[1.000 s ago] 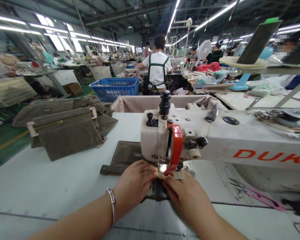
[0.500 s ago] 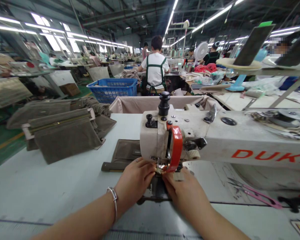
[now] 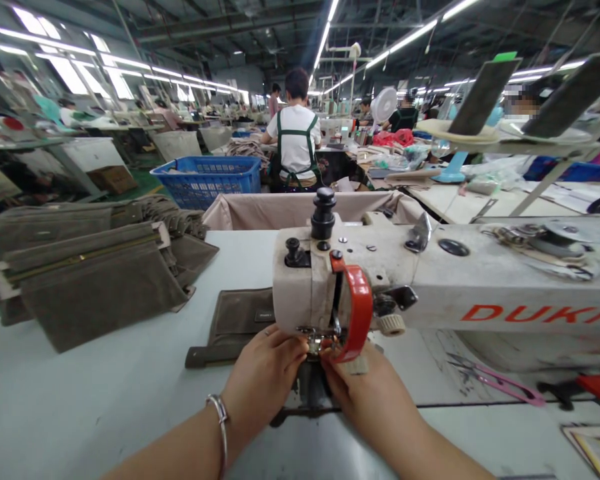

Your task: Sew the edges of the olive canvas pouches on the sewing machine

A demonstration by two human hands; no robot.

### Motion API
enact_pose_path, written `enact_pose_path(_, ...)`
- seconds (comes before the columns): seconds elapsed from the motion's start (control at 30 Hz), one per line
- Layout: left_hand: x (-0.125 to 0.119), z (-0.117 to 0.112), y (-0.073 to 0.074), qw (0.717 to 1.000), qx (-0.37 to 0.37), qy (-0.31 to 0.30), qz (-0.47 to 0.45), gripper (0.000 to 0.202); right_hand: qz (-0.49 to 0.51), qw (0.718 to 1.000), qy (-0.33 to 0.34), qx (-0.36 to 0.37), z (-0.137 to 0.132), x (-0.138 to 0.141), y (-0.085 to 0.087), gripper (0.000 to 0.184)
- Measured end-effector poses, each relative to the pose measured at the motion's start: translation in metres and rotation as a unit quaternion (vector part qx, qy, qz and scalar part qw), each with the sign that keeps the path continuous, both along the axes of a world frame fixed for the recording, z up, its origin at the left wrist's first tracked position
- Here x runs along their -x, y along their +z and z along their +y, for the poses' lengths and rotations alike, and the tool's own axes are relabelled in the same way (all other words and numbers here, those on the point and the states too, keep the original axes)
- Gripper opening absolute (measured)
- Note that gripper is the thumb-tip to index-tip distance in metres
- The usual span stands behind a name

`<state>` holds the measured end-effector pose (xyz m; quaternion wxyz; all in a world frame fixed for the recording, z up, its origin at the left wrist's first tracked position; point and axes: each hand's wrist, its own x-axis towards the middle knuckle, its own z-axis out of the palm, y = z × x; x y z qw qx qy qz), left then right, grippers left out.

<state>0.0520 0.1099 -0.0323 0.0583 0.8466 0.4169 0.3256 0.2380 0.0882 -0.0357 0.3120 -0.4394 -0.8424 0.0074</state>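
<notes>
A white sewing machine [image 3: 300, 293] with an orange-red finger guard [image 3: 359, 313] stands in front of me. A dark olive fabric piece [image 3: 237, 312] with a small label lies on the table to the left of the machine head and runs in under it. My left hand [image 3: 265, 373], with a bangle at the wrist, is closed, its fingertips pinching the fabric's edge beside the presser foot [image 3: 317, 343]. My right hand [image 3: 373, 387] is also closed, fingertips together just right of the foot, partly behind the guard. What it pinches is hidden.
Olive fabric pouches with zippers [image 3: 100, 280] are piled at the left. Pink-handled scissors [image 3: 505, 383] lie right of the hands, near a black and red tool [image 3: 590, 390]. Behind the machine are a beige cloth-lined bin [image 3: 290, 210], a blue basket [image 3: 210, 183] and a seated co-worker [image 3: 296, 140].
The view has turned slightly to the right, so the surroundings appear shifted left. Both hands remain at the presser foot, with only slight finger movement.
</notes>
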Motion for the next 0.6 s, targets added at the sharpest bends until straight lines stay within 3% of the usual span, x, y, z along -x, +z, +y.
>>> enact_pose_path(0.6, -0.0002, 0.0021, -0.0004, 1.0, 0.022, 0.014, 0.015, 0.015, -0.016, 1.0, -0.011, 0.005, 0.0004, 0.0016, -0.003, 0.024)
